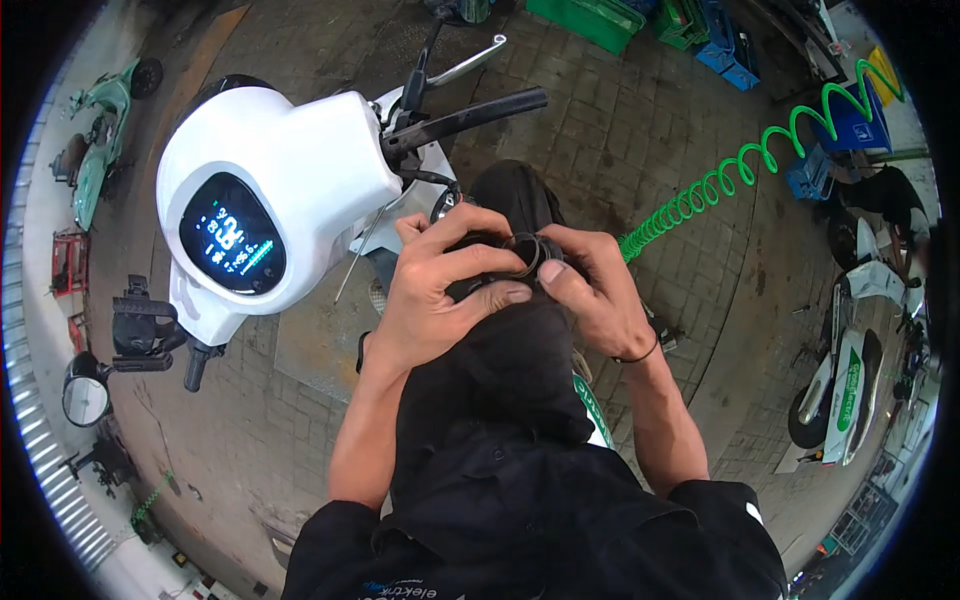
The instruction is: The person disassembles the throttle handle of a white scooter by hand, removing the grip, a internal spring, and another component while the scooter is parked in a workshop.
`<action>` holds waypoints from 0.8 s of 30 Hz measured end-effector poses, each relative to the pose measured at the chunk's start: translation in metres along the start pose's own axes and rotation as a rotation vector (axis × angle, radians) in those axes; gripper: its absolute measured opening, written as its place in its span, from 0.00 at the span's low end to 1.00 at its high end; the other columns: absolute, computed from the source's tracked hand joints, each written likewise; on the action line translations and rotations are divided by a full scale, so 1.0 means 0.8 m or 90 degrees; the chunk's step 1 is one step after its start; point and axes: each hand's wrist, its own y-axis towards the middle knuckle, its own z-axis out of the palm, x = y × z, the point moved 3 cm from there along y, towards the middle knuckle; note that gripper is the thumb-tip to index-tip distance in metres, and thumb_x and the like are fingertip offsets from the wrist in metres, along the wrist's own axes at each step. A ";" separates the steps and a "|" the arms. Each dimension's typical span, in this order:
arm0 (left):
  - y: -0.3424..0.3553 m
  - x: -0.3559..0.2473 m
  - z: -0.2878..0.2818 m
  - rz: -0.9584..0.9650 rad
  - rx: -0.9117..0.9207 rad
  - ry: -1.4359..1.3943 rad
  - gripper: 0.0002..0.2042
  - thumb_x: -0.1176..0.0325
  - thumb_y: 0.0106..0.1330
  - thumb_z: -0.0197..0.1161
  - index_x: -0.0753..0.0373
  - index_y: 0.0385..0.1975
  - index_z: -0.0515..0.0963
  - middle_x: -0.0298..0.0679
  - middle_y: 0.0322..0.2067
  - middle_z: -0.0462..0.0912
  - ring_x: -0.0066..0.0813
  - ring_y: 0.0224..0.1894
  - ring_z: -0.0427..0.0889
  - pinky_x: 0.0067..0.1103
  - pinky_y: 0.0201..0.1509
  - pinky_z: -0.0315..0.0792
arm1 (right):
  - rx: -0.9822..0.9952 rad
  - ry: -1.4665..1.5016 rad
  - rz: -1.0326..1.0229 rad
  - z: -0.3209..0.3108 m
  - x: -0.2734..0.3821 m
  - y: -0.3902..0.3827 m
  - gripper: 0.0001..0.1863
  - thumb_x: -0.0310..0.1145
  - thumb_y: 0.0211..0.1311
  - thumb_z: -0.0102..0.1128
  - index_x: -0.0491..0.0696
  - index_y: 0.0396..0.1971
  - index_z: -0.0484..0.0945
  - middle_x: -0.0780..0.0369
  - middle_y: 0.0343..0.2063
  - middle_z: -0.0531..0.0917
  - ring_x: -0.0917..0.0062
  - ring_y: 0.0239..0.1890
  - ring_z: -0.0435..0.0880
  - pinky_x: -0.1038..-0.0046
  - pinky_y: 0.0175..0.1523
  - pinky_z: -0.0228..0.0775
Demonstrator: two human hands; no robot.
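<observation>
Over my dark-clothed lap, both hands are closed around a small dark round part with ring-like edges. My left hand pinches it from the left, the thumb stretched along its near side. On the other side my right hand grips it, the thumb pressing close to the ring edge. Fingers cover most of the part, so its exact kind is hidden. Just beyond my left knuckles is a round dark piece with a pale rim, by the white scooter's front housing.
The scooter's lit display faces up at the left. Its black handlebar grip and brake lever reach out ahead. A coiled green hose runs to the upper right. Toolboxes stand far ahead; another scooter is at right.
</observation>
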 end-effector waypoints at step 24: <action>-0.005 -0.003 0.015 -0.426 -0.145 -0.512 0.16 0.78 0.55 0.74 0.71 0.45 0.85 0.35 0.40 0.84 0.21 0.42 0.81 0.18 0.49 0.74 | -0.011 0.158 0.030 0.029 0.005 0.005 0.19 0.39 0.72 0.47 0.36 0.47 0.75 0.60 0.33 0.78 0.77 0.38 0.76 0.70 0.47 0.70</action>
